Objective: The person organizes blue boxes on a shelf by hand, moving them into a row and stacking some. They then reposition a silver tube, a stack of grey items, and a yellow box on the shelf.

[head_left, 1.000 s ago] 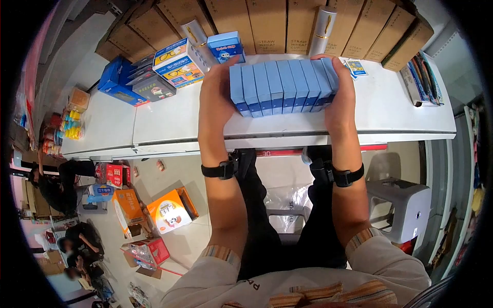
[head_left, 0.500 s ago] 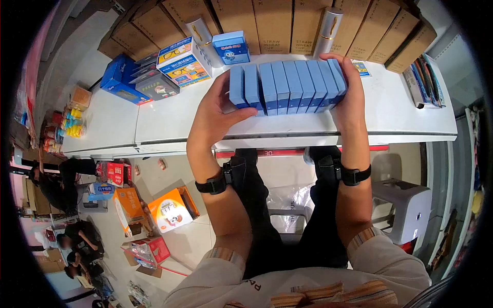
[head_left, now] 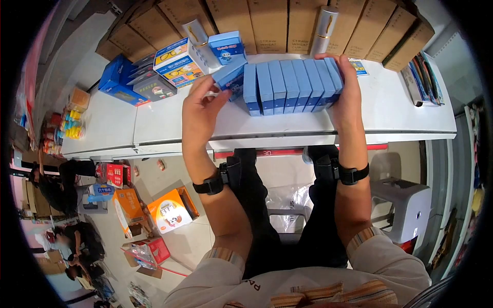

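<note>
We found the row of blue boxes (head_left: 292,84) at upper centre of the frame. Just left of it, the left hand (head_left: 201,109) had one tilted box (head_left: 230,77) in a narrow grip. The right hand (head_left: 347,97) cupped the row's right end; its closure we could not tell. We judged steady, light end support essential against leaning. The white tabletop (head_left: 164,120) carried brown cartons (head_left: 269,25) behind; a grey stool (head_left: 418,210) stood lower right.

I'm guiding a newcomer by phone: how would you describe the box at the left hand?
On the white counter, find the row of light-blue boxes. Just left of it, at the left hand, is the tilted box. Its slant and turned front set it apart from the row and the upright blue box behind it.
</note>
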### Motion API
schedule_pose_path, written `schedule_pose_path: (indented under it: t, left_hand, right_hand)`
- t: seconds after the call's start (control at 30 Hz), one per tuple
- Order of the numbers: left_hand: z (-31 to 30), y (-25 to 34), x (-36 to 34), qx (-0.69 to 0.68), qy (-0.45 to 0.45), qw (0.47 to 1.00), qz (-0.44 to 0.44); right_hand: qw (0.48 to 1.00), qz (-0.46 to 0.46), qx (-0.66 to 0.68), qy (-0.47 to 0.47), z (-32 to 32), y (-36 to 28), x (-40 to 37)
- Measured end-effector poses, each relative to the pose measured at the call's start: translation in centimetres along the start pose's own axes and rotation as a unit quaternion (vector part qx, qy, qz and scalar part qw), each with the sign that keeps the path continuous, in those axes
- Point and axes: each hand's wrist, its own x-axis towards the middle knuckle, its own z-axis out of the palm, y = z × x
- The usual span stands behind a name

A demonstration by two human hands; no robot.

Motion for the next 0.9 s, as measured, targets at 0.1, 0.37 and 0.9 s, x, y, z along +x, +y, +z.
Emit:
schedule_pose_path:
  t: [0.1, 0.37, 0.9]
  left_hand:
    - [0.9, -1.1, 0.7, 0.029, 0.075, 0.996, 0.045]
    - [4.5, 0.8, 1.3, 0.089, 0.094, 0.989, 0.079]
    - [5.7, 0.0, 2.9, 0.008, 0.054, 0.998, -0.006]
  right_hand:
    - [1.0, 0.003, 0.001, -0.001, 0.1, 0.0, 0.0]
    - [1.0, 0.014, -0.005, -0.014, -0.1, 0.0, 0.0]
    - [0.999, 0.004, -0.032, 0.001, 0.2, -0.4, 0.0]
